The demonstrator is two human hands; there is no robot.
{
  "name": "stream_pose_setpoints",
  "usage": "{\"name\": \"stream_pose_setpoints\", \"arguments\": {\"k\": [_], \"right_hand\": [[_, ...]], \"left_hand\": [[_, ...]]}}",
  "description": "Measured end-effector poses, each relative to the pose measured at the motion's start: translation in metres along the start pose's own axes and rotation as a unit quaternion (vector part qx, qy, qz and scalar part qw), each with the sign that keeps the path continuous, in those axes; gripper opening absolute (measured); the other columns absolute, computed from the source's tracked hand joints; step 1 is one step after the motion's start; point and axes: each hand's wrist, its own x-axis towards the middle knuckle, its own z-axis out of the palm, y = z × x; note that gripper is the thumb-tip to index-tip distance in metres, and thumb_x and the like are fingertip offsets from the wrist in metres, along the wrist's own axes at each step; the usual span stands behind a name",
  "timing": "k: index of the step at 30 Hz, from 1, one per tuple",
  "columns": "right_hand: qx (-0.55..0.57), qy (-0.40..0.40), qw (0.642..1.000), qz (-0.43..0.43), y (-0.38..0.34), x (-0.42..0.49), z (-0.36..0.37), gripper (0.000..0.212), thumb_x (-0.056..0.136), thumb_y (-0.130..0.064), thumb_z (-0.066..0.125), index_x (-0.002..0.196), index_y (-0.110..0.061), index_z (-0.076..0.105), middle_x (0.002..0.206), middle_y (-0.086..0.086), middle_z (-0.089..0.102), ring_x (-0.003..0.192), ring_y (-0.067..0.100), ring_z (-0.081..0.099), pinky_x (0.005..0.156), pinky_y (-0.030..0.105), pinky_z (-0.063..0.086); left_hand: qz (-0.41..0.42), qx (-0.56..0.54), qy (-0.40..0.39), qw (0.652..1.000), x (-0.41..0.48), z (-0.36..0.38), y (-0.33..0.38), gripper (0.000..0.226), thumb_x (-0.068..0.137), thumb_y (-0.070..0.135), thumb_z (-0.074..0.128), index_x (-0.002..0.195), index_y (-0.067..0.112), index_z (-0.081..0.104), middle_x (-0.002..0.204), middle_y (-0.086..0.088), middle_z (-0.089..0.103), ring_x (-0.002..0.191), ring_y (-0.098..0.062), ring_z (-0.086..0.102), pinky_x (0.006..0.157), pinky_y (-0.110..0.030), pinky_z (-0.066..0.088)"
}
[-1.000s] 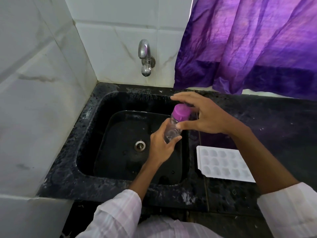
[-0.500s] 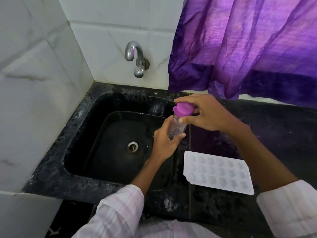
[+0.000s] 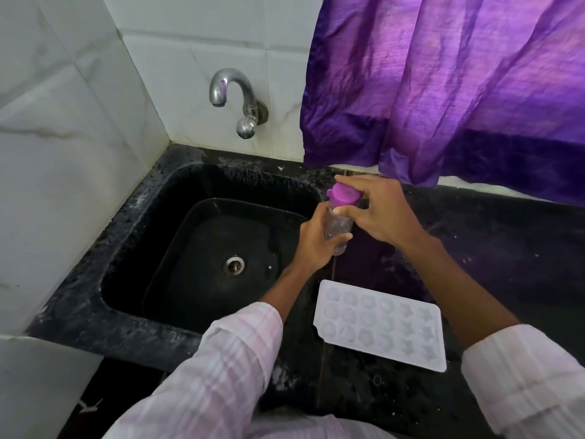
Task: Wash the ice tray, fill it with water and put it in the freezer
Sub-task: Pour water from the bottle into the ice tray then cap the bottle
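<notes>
Ice tray is lying flat on the black desk, lower right of centre in the frame, just beside the sink and touching neither hand. Its cells, round ones to the left and star shapes to the right, are facing up; whether they are holding water cannot be told.

Left hand is wrapping its fingers round the clear body of a small bottle, clamped on it. Right hand is closing its fingers on the purple cap, likely turning it. Bottle is sitting above the sink's right edge, centre frame. Tap, upper left of centre, is not running.

Judging the tray: thin translucent white plastic, so light and probably a little flexible; its shine is suggesting a slick, possibly wet surface. Best hold is looking like the flat rim at the two short ends, one hand on each, keeping it level. Once filled, it is likely to sag or spill if pinched at one corner only. The near-left corner is cut off at an angle, offering less rim to grip there.
</notes>
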Motion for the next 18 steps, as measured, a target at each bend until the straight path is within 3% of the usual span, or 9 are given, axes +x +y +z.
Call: {"name": "stream_pose_setpoints", "arguments": {"k": [2,7,12,14,18], "right_hand": [[0.006,0.009,1.0,0.009,0.009,-0.003,0.001,0.062,0.074,-0.025,0.086,0.131,-0.011,0.064,0.128,0.007,0.067,0.117,0.017,0.062,0.1,0.037,0.051],[0.051,0.033,0.997,0.045,0.032,-0.005,0.002,0.061,0.075,-0.028,0.085,0.131,-0.014,0.063,0.126,0.002,0.066,0.113,0.014,0.063,0.098,0.038,0.053],[0.142,0.017,0.985,0.1,0.041,-0.012,0.003,0.073,0.072,-0.025,0.088,0.137,-0.011,0.056,0.127,0.001,0.065,0.112,0.007,0.063,0.096,0.02,0.052],[0.182,0.017,0.975,0.127,0.042,-0.018,0.002,0.079,0.07,-0.021,0.089,0.14,-0.01,0.053,0.131,0.001,0.063,0.116,0.005,0.06,0.097,0.013,0.048],[0.224,0.042,0.956,0.184,0.05,-0.041,-0.005,0.079,0.072,-0.022,0.088,0.141,-0.016,0.051,0.132,-0.005,0.061,0.116,0.002,0.061,0.096,0.016,0.05]], "left_hand": [[-0.003,0.003,0.0,1.0,0.002,0.011,-0.004,0.053,0.081,0.004,0.081,0.125,0.008,0.052,0.106,-0.01,0.071,0.098,-0.018,0.071,0.084,-0.03,0.059],[0.003,0.041,0.01,0.999,0.009,0.024,-0.009,0.052,0.082,0.008,0.081,0.126,0.007,0.053,0.103,-0.007,0.067,0.079,-0.001,0.061,0.068,-0.009,0.048],[0.01,0.058,0.022,0.998,0.009,0.028,-0.013,0.049,0.081,0.009,0.082,0.121,0.011,0.053,0.102,-0.008,0.067,0.086,-0.021,0.067,0.074,-0.03,0.058],[0.01,0.06,0.022,0.998,0.008,0.029,-0.014,0.052,0.081,0.01,0.082,0.123,0.01,0.053,0.105,-0.006,0.069,0.089,-0.016,0.067,0.076,-0.026,0.056],[0.0,0.053,0.017,0.998,0.008,0.029,-0.014,0.058,0.08,0.01,0.083,0.129,0.007,0.053,0.118,-0.006,0.069,0.109,-0.015,0.067,0.09,-0.03,0.057]]}}
